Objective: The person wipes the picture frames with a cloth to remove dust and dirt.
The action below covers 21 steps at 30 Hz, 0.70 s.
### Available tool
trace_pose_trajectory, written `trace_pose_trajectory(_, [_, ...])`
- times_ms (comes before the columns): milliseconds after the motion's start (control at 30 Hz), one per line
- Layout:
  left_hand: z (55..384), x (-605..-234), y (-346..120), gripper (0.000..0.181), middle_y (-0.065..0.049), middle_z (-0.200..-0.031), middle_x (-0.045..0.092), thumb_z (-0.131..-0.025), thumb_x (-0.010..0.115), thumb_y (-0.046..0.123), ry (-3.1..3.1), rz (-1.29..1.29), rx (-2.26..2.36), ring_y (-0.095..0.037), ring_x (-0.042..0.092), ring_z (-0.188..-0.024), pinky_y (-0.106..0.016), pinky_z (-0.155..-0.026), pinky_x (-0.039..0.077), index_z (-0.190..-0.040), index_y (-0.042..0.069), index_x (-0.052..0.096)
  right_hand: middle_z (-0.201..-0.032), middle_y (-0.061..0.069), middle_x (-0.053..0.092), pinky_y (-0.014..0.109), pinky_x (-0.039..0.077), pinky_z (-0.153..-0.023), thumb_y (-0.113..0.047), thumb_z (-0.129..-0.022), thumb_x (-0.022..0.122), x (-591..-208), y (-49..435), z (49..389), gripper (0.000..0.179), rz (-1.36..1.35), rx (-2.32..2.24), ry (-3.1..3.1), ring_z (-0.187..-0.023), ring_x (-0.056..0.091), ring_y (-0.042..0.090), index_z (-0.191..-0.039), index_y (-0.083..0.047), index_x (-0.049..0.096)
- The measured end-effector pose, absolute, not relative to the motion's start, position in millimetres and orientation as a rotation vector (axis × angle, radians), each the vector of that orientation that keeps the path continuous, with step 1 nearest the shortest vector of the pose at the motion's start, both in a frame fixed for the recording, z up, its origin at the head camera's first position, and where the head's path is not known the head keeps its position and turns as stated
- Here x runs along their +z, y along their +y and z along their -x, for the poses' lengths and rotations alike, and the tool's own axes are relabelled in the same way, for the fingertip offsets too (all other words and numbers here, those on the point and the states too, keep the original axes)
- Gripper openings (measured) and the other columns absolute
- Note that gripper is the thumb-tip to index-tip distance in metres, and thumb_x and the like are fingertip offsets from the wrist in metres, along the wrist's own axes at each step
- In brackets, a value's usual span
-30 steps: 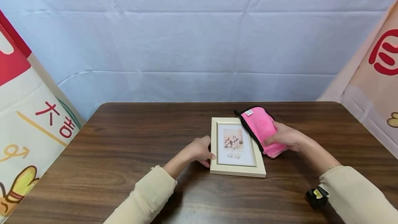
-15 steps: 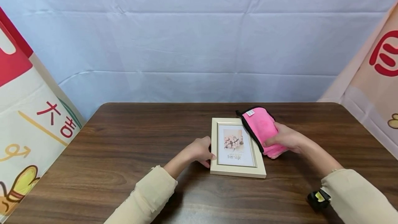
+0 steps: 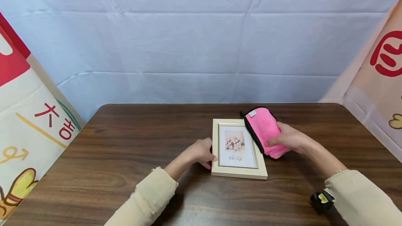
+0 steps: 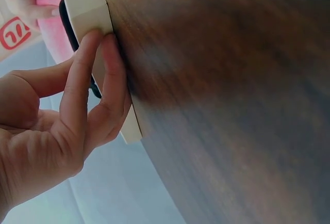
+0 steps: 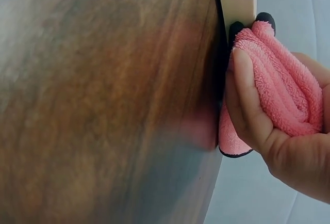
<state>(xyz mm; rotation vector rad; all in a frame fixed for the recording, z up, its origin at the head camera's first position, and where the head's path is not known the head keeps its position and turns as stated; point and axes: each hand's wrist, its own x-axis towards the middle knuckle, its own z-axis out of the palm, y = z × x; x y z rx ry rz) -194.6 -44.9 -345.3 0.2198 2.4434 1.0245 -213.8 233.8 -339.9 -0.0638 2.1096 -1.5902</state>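
Note:
A cream picture frame (image 3: 238,173) lies face up on the brown wooden table, with a flower print and "free style" lettering inside. My left hand (image 3: 201,152) pinches its left edge, thumb on top. The left wrist view shows the fingertips of that left hand (image 4: 67,110) against the frame's side (image 4: 85,10). A folded pink cloth (image 3: 262,128) with black trim and a white tag overlaps the frame's right border. My right hand (image 3: 289,138) grips the cloth, which is bunched between fingers and thumb in the right wrist view.
The dark wood table (image 3: 141,138) extends on both sides of the frame. Behind it hangs a pale blue-white cloth backdrop (image 3: 163,44). Printed banners stand at the left (image 3: 37,114) and right. A black strap device (image 3: 321,201) sits at the right sleeve.
The upper corner of the pink cloth has shifted slightly to the right along the picture frame's top right. Both hands keep their holds, and the frame stays nearly in place.

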Motion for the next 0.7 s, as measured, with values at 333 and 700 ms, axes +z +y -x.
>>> trace_pose_trajectory(333, [196,-345,-44,0.016,-0.014,-0.080,0.054,-0.082,0.065,-0.002,2.462,-0.234,0.960,-0.023,0.063,-0.053,-0.027,-0.048,0.054,-0.090,-0.003,0.051,-0.076,0.021,0.062,0.050,0.054,-0.062,0.004,-0.080,0.062,-328,234,212,0.058,0.061,-1.603,2.148,-0.070,0.065,0.038,-0.118,0.008,0.019])
trace_pose_trajectory(700, [202,-334,-55,0.044,-0.019,-0.091,0.057,-0.087,0.063,0.014,2.552,-0.252,0.832,-0.019,0.060,-0.056,-0.029,-0.053,0.054,-0.122,-0.006,0.045,-0.078,0.019,0.061,0.051,0.054,-0.064,0.003,-0.080,0.062,-312,229,213,0.059,0.104,-1.602,2.186,-0.070,0.065,0.038,-0.120,0.009,0.019])
